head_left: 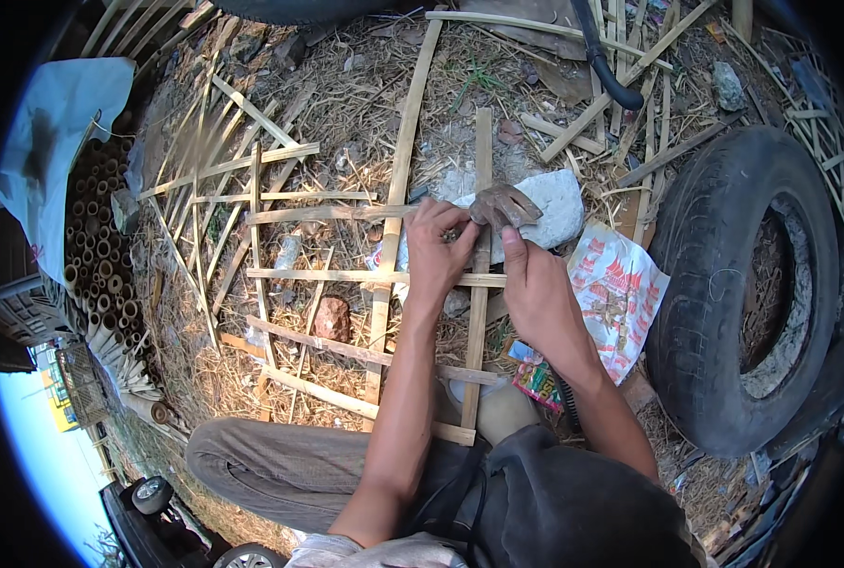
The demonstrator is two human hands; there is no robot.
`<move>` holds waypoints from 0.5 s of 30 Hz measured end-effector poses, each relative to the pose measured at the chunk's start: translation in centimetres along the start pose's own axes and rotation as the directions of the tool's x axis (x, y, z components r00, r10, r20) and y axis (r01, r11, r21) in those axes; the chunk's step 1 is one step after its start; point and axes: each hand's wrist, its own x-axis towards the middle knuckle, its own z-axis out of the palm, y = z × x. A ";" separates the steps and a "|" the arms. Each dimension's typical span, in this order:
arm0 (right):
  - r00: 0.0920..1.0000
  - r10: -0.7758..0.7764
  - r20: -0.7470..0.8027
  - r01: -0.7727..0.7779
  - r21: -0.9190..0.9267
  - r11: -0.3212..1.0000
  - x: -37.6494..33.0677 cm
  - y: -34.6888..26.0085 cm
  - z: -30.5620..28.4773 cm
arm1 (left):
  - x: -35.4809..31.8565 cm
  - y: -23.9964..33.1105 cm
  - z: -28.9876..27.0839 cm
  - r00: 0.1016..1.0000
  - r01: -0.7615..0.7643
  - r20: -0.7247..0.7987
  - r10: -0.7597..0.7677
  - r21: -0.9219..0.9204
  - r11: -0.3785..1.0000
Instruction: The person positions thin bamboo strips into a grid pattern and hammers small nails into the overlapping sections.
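A lattice of flat bamboo strips [381, 312] lies on the ground before my knees, long strips crossed by shorter ones. My right hand [545, 295] is closed round a claw hammer [503, 205], its rusty head resting over the right-hand long strip [483, 151]. Close beside that head, my left hand [433, 244] has its fingers pinched together at the end of the upper cross strip [332, 215]. Whatever sits between those fingertips is hidden. Beneath the hammer head and strip is a pale stone block [556, 204].
An old tyre [692, 284] stands at the right, near a printed white and red sheet [621, 293]. Loose bamboo strips [223, 180] are scattered at the left and far right. Stacked bamboo poles [100, 227] lie far left. A reddish stone [332, 319] sits among the strips.
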 end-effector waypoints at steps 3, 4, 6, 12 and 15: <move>0.996 0.076 0.046 -0.076 -0.005 0.997 -0.2 -0.6 -0.6 | -0.1 -0.2 -0.2 1.000 0.002 0.008 -0.002 0.015 1.000; 0.998 0.032 0.050 -0.033 0.025 0.999 -0.2 -0.9 -0.6 | -0.2 -0.2 -0.3 0.999 0.030 0.015 -0.030 0.008 1.000; 0.999 -0.015 0.049 0.012 0.054 0.998 -0.2 -1.8 -1.0 | 0.0 0.1 -0.3 1.000 0.015 0.012 -0.015 0.006 1.000; 0.998 0.042 0.055 -0.038 -0.071 0.997 0.1 -0.7 0.4 | 0.0 -0.1 -0.6 1.000 -0.002 0.003 0.002 0.000 1.000; 0.998 0.003 0.066 0.002 -0.079 0.997 0.0 -0.8 0.0 | 0.0 0.1 -0.6 1.000 0.018 0.019 -0.018 -0.009 1.000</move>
